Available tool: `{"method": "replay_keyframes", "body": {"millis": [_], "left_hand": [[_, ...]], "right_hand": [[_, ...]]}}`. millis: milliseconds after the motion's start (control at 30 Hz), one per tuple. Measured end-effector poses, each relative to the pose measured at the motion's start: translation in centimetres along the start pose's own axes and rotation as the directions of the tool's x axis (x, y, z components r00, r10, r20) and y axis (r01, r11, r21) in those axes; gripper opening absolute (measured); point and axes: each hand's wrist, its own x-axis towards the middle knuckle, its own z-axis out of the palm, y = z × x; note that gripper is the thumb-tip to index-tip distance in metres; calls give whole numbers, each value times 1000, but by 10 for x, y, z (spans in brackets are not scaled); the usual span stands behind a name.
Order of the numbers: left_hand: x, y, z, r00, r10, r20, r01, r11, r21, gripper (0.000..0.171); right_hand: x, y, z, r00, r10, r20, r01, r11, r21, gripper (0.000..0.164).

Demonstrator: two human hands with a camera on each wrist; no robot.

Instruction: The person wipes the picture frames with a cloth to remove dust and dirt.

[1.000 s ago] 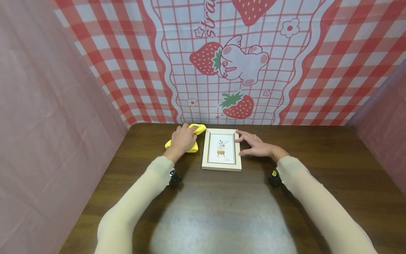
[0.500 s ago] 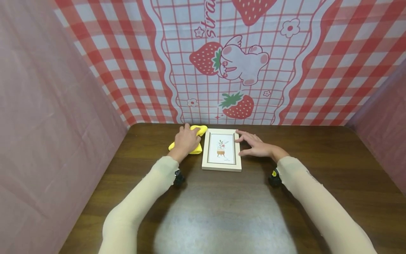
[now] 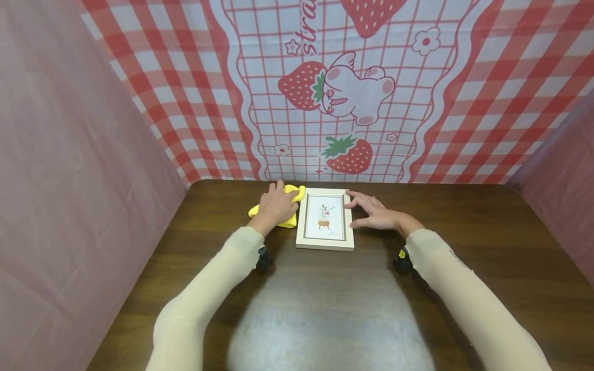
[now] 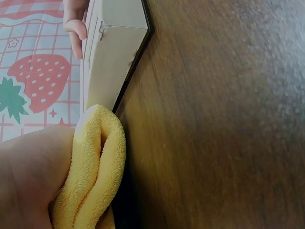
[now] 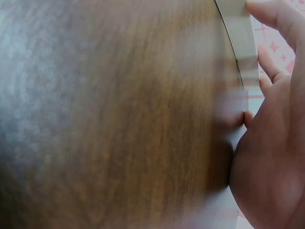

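In the head view a cream picture frame (image 3: 325, 245) lies flat near the table's back edge, with a plant print behind its pane. My left hand (image 3: 276, 203) grips a folded yellow cloth (image 3: 289, 221) at the frame's left side. The left wrist view shows the fluffy cloth (image 4: 90, 171) bunched under the hand, its folded end right at the side of the frame (image 4: 112, 62). From the other side, my right hand (image 3: 377, 214) rests its spread fingertips on the right rim, thumb along the outer edge. Part of the cloth is hidden under the left palm.
The brown wooden table (image 3: 334, 309) extends in front of the frame and to both sides. A red-and-white strawberry-print cloth (image 3: 352, 103) hangs right behind the table. Pink curtains (image 3: 83, 180) close in the left and right sides.
My left hand has slid a little to the right with the yellow cloth, bringing it up to the frame's left edge. The right hand and the frame stay in place.
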Motion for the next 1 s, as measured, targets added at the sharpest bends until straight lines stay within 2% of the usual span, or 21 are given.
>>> {"method": "replay_keyframes", "body": {"millis": [333, 600, 1000], "left_hand": [[-1, -1, 3, 1000, 14, -3, -14, 1000, -24, 49], [-10, 1, 0, 999, 39, -7, -39, 999, -26, 51], [-24, -1, 4, 998, 58, -14, -58, 998, -31, 52]], "right_hand": [[-1, 1, 1, 1000, -1, -1, 1, 1000, 7, 47], [-1, 3, 2, 1000, -11, -12, 11, 1000, 2, 46], [-1, 0, 2, 1000, -10, -18, 10, 1000, 7, 47]]}}
